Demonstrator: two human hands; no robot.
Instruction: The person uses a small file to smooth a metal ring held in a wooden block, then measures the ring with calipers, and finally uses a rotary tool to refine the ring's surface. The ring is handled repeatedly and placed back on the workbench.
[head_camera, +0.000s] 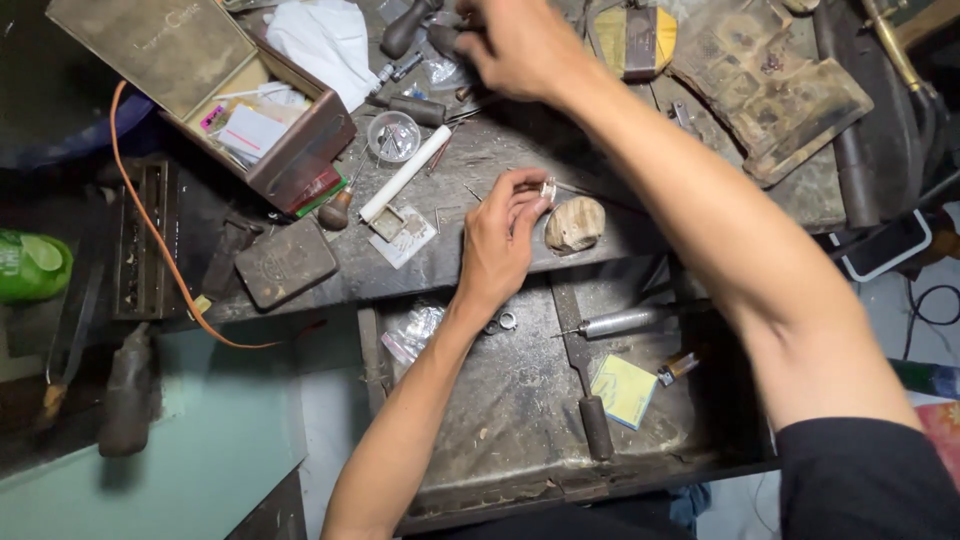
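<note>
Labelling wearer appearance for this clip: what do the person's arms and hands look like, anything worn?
Both hands are bare: left hand, right hand, no gloves. Forearms uncovered. A black short sleeve covers the right upper arm. No watch, rings or markings can be made out.

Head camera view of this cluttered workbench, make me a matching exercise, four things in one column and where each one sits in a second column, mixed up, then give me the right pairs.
Things:
1. yellow notepad
2. small ring
3. clear round dish
4. green bottle

Places:
A. at the far left edge of the view
B. pinched in the fingers of the left hand
C. in the open drawer, right of a dark-handled tool
D. on the bench top, beside the open brown box

Pairs: 1-C, 2-B, 3-D, 4-A
</note>
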